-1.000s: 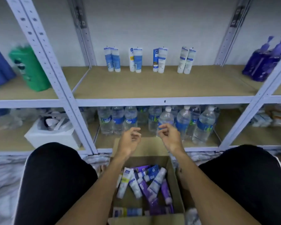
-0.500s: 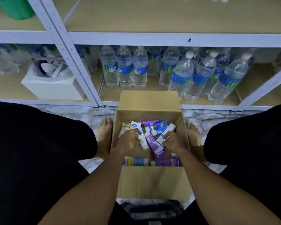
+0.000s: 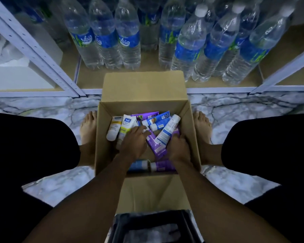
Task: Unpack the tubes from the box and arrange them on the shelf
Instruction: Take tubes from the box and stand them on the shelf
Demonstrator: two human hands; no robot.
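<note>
Head view: I see box [image 3: 144, 85] holding tubes [image 3: 127, 122].
Left hand [image 3: 135, 140]: box's 9 o'clock, on tubes; grip unreadable.
Right hand [image 3: 178, 149]: 3 o'clock; grip unreadable.

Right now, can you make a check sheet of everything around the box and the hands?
Surface: marble floor; the box stands on it, open, between bare feet.
Job's things: tubes, white, blue and purple, jumbled in the box.
Clutter: black stool nearest the camera; white box in the left bay.
Hands: left hand and right hand in the box on tubes; the fingers' grip is unclear.
Cables: nothing seen.
Surroundings: water bottles on the bottom shelf behind the box.
</note>
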